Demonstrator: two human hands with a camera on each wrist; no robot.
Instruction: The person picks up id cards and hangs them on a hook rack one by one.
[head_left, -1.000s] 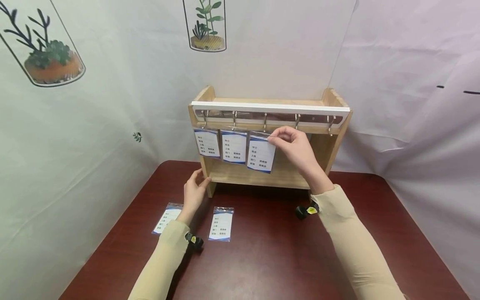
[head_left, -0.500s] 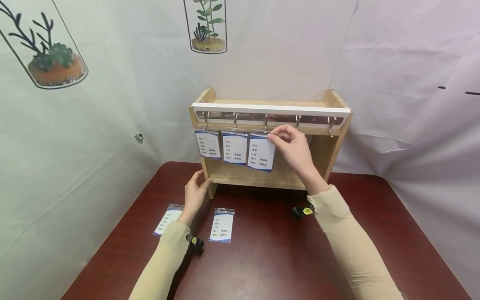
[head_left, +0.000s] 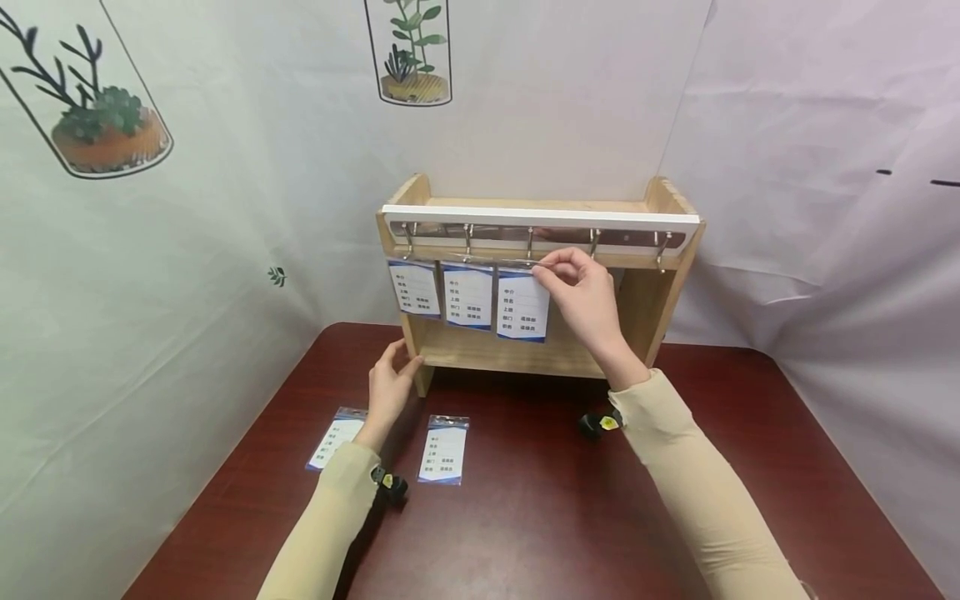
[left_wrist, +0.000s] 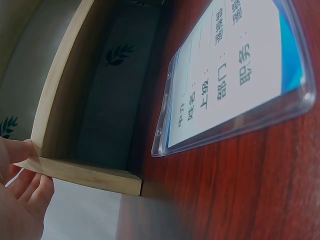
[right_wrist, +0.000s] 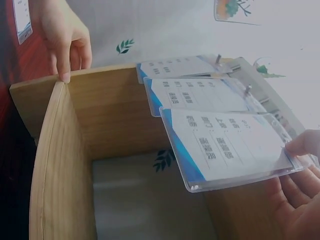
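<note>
My right hand [head_left: 587, 302] pinches the top right corner of a clear plastic badge holder [head_left: 522, 307] with a white and blue card inside. Its top edge overlaps the middle metal hook [head_left: 530, 242] of the wooden rack [head_left: 517, 357]. Two similar badge holders hang to its left, the outer badge [head_left: 415, 290] and the inner badge [head_left: 468, 297], each below a hook. Down at the rack's left side, my left hand [head_left: 388, 392] grips the upright, thumb on the lower shelf's front edge. In the right wrist view, the held badge [right_wrist: 225, 145] lies between thumb and fingers.
Two more badge holders lie on the dark red table [head_left: 525, 517]: one badge [head_left: 443, 451] in front of the rack, another badge [head_left: 333, 439] partly behind the left forearm. To the right are two hooks, the outermost hook [head_left: 662, 252] bare. A white printed cloth [head_left: 225, 208] hangs behind.
The right hand has shifted slightly up and left with the badge holder, which now hangs straighter and closer to the middle hook. The left hand keeps its grip on the rack.
</note>
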